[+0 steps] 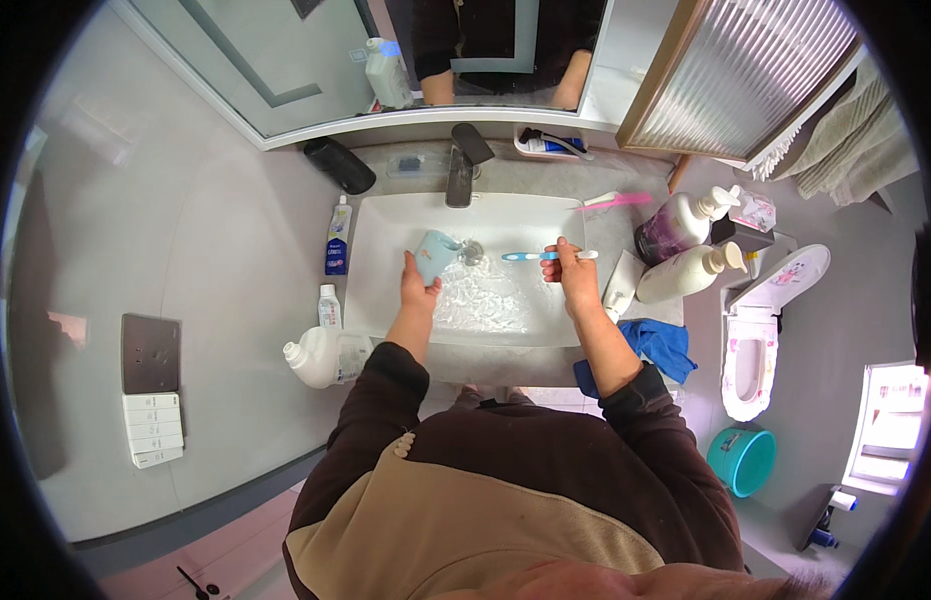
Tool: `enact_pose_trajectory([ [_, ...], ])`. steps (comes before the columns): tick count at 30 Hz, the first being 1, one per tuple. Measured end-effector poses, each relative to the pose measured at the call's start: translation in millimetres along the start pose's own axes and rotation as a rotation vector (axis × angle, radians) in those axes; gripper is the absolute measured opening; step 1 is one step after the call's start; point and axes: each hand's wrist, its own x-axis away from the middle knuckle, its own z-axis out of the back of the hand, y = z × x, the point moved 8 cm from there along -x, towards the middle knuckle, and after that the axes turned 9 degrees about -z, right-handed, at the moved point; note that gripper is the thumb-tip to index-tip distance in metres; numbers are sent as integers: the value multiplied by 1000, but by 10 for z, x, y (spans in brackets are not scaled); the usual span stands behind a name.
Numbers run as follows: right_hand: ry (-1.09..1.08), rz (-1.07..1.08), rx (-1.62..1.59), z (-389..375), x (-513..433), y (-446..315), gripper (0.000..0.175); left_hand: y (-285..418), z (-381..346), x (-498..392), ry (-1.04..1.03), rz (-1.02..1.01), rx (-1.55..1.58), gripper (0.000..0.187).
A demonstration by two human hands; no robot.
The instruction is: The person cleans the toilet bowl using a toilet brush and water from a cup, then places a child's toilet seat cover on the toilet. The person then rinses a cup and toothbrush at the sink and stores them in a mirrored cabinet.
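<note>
My left hand [419,286] grips a light blue cup [435,257], tipped to the right over the white sink basin [375,315]. Water runs from the cup's mouth beside the metal drain [472,253] and ripples over the basin floor. Over the basin's right side, my right hand [572,274] holds a blue-and-white toothbrush [529,256] level, its blue end pointing left. A dark faucet [460,180] stands at the back, above the drain.
Left of the basin are a toothpaste tube [338,238], a small white bottle [329,306] and a large white jug [323,358]. On the right stand pump bottles [671,225], a white tube [623,285], a blue cloth [660,346] and a pink comb [623,199]. An open cabinet door [743,75] juts out above.
</note>
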Motion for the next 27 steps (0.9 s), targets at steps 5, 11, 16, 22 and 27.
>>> enact_pose_trajectory([
  [5,50,2,-13,241,32,-13,35,371,170,-48,195,-222,-236,56],
  [11,82,-15,12,478,31,35,32,505,-125,407,-10,-476,-817,73],
  [16,30,9,69,451,64,-36,26,843,-712,975,-310,-866,-902,72],
  [22,17,61,729,301,-141,-12,25,995,-1020,1321,-440,-1089,-1606,57],
  [27,-52,-60,55,273,-126,26,24,743,-648,973,-364,-257,-385,54],
])
